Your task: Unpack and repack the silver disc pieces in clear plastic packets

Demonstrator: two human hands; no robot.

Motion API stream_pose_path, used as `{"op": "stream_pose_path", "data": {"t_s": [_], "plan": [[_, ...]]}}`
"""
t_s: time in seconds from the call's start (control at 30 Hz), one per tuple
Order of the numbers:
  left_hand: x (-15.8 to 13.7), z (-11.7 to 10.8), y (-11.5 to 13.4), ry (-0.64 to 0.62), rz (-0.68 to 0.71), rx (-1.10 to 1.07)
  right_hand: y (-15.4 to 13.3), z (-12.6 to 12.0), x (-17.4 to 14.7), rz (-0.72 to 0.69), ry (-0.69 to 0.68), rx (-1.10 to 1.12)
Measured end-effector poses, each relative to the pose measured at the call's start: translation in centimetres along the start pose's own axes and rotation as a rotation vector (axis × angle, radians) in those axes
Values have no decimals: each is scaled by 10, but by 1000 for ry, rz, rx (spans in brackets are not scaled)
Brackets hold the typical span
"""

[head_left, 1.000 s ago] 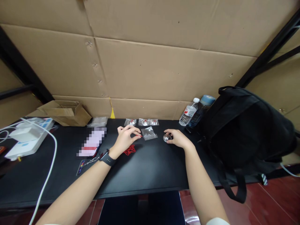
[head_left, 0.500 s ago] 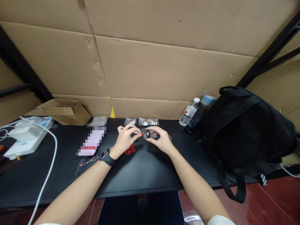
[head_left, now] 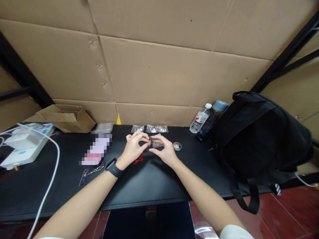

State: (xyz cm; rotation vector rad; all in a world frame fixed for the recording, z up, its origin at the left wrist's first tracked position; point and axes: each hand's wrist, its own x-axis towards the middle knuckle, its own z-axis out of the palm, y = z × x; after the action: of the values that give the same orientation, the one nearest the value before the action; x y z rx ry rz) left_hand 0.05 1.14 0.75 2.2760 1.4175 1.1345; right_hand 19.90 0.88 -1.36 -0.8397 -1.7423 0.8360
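My left hand [head_left: 136, 146], with a dark watch on its wrist, has thumb and fingers pinched at the end of a red cord; its tip is mostly hidden. Loops of the red cord [head_left: 138, 160] lie on the table below. Facing it, my right hand [head_left: 165, 149] grips a small clear plastic bag [head_left: 157, 145] between thumb and fingers. A dark round piece [head_left: 151, 142] is at the bag's left side, turned nearly edge-on, between both sets of fingertips. Right of my right hand rests a round silver-and-clear piece [head_left: 177, 146].
Several small clear packets [head_left: 138, 128] lie along the back. To the left are a phone [head_left: 97, 149], a keychain [head_left: 84, 176], a cardboard box [head_left: 69, 118] and a white power strip [head_left: 27, 149]. A water bottle [head_left: 200, 118], a blue-capped bottle [head_left: 216, 114] and a black backpack [head_left: 261, 142] stand right.
My right hand has moved left, bringing the bag and dark piece against my left fingertips. The dark piece has turned from face-on to nearly edge-on. The silver piece is now uncovered.
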Motion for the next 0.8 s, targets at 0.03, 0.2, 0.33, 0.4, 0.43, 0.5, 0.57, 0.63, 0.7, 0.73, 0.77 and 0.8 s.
{"op": "stream_pose_path", "data": {"t_s": [0.03,0.2,0.33,0.4,0.43,0.5,0.57,0.63,0.7,0.73,0.77,0.8], "plan": [[0,0,1,3,7,8,1,1,0,9,5,35],[-3,1,3,35,81,100,8,4,-1,101,42,241],[-5,3,2,43,166,176,9,4,0,153,12,321],[-6,2,2,39,202,199,9,4,0,172,-7,350],[-6,2,2,35,215,205,8,4,0,183,-13,368],[-6,0,2,21,227,208,7,5,1,206,-14,402],[-6,-1,2,13,223,206,7,5,1,220,-12,411],[-6,-3,2,18,212,209,7,5,1,221,-18,396],[-6,-5,1,33,201,218,7,5,0,214,-37,373],[-5,-6,0,40,198,222,7,5,-1,205,-44,352],[-5,-7,0,46,198,223,7,5,-2,192,-45,319],[-5,-7,0,52,201,221,7,4,-2,175,-40,274]]}}
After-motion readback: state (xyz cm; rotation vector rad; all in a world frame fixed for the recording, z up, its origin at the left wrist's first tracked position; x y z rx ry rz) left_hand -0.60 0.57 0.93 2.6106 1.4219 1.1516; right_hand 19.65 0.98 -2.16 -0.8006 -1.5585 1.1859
